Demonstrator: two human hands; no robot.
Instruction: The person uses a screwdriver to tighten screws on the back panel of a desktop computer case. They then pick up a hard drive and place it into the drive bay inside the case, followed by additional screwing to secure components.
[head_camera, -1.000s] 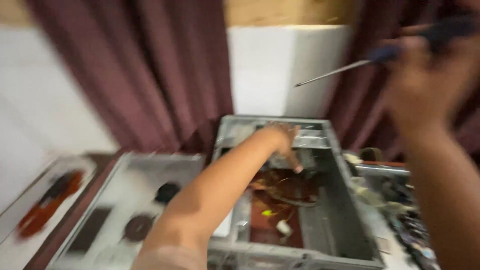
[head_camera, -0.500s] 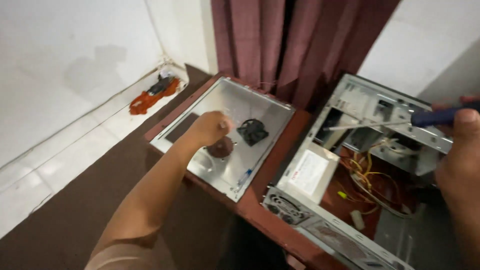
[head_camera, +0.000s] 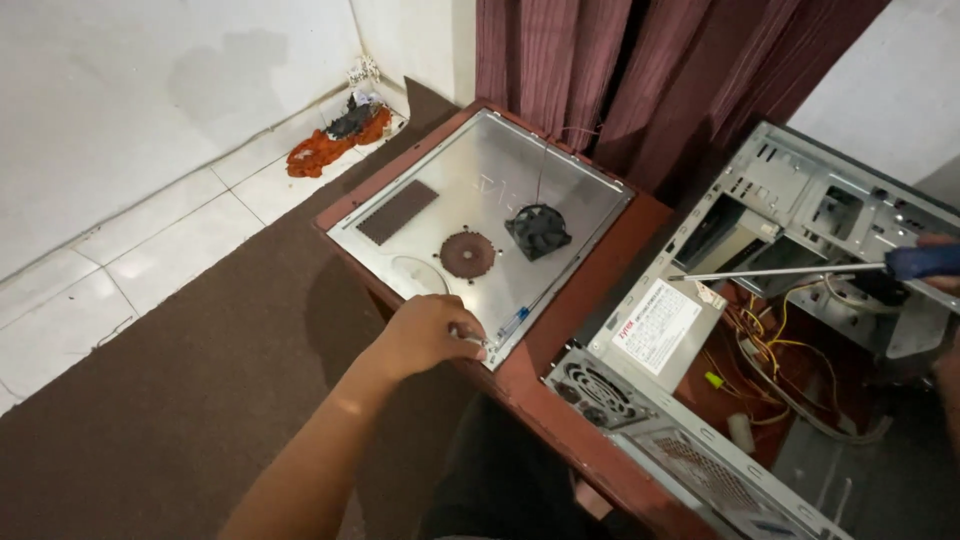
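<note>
Side panel (head_camera: 480, 195) of grey metal, flat on the tabletop (head_camera: 590, 290), reddish brown, taking up most of its far-left end. On the panel: a dark rectangular vent grille (head_camera: 397, 212) toward 10 o'clock, a round brown vent (head_camera: 467, 254) near the middle, a small black fan (head_camera: 538, 231) just beside it at 3 o'clock. Left hand (head_camera: 430, 335) at the panel's near edge, around 6 o'clock, fingers curled and pinched on something small and pale (too small to tell what), touching the panel's rim. Just beside that hand, at 3 o'clock, a thin blue-tipped item (head_camera: 513, 322) lying along the panel edge.

Right hand (head_camera: 945, 300) mostly out of view at the far 3 o'clock edge, closed around the blue handle of a long screwdriver (head_camera: 790, 271), shaft pointing toward 9 o'clock over an open computer case (head_camera: 800, 330). Inside the case: a grey power supply (head_camera: 655, 330) with a white label, yellow and orange wires (head_camera: 790, 350) beside it at 3 o'clock.

Beyond the tabletop at 12 o'clock, maroon curtains (head_camera: 600, 70). Below at 8 o'clock, brown carpet (head_camera: 180, 400); white floor tiles (head_camera: 150, 240) and an orange rag (head_camera: 335, 140) in the corner at 11 o'clock.
</note>
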